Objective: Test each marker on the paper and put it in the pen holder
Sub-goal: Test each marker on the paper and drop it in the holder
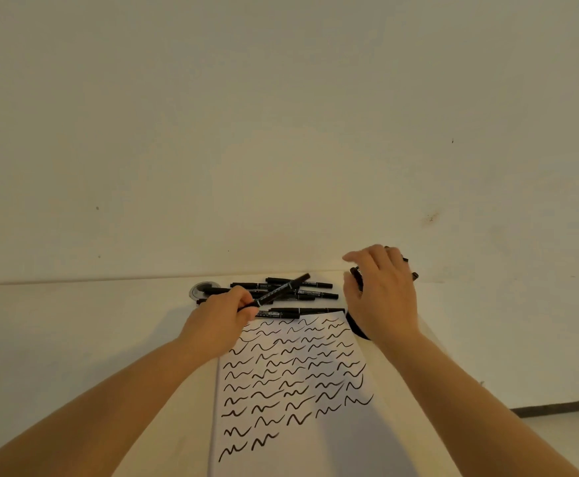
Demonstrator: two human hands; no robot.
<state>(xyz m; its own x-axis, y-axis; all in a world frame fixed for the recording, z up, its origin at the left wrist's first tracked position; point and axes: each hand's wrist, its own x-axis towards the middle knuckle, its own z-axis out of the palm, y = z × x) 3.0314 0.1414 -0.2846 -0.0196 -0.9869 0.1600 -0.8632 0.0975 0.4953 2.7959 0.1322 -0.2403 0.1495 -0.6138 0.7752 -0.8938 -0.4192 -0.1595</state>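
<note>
My left hand (pixel 221 320) grips a black marker (pixel 277 291), which slants up to the right above a pile of several black markers (pixel 302 295) lying at the far end of the paper. The white paper (pixel 291 438) is covered with rows of black wavy test strokes. My right hand (pixel 382 297) hovers with fingers spread over the black pen holder (pixel 357 327), which it mostly hides; marker tips (pixel 414 275) poke out behind its fingers. I see nothing held in the right hand.
A round grey cable grommet (pixel 201 290) sits in the pale table (pixel 74 332) left of the marker pile. The table's far edge meets a plain wall (pixel 281 132). On the right the table ends above a floor with a dark skirting strip (pixel 563 406).
</note>
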